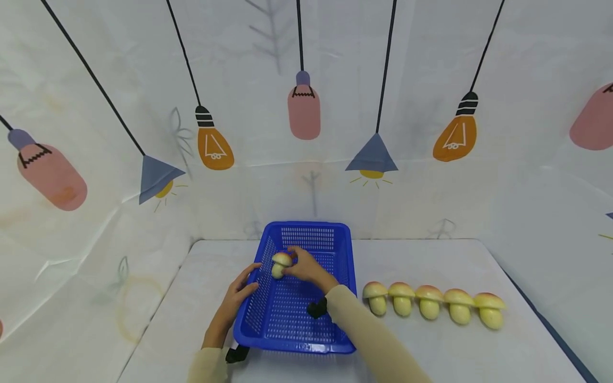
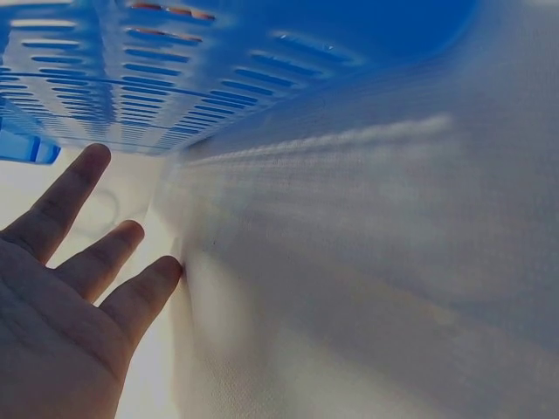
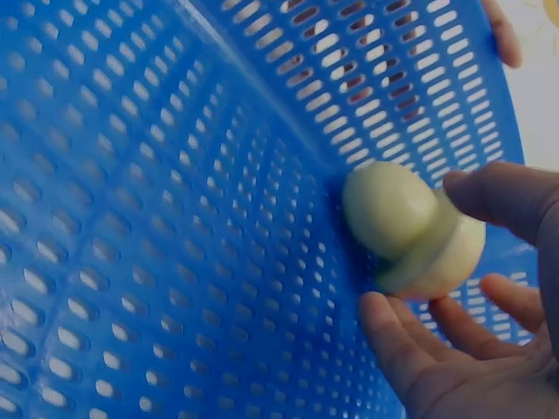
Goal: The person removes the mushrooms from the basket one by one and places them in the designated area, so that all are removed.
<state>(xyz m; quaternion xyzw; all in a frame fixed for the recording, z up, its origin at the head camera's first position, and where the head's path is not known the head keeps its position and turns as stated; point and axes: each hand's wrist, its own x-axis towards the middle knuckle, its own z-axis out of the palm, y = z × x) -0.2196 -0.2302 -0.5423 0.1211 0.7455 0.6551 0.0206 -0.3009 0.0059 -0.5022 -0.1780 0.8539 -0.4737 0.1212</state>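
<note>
A blue perforated plastic basket (image 1: pixel 297 346) stands on the white table. Inside it, by the left wall, my right hand (image 1: pixel 308 268) holds a toy mushroom (image 1: pixel 281 260) with a pale yellow stem and reddish-topped cap. The right wrist view shows thumb and fingers around the mushroom's cap (image 3: pixel 450 262), its rounded stem end pointing to the basket floor. My left hand (image 1: pixel 233 298) touches the basket's left rim. In the left wrist view its fingers (image 2: pixel 105 257) stretch out straight and spread alongside the slotted outer wall; its thumb is out of that view.
To the right of the basket, several similar toy mushrooms (image 1: pixel 430 301) lie in a row on the white table (image 1: pixel 421 354). Behind the table hangs a white sheet (image 1: pixel 254 191) printed with lamps and bulbs, also along both sides.
</note>
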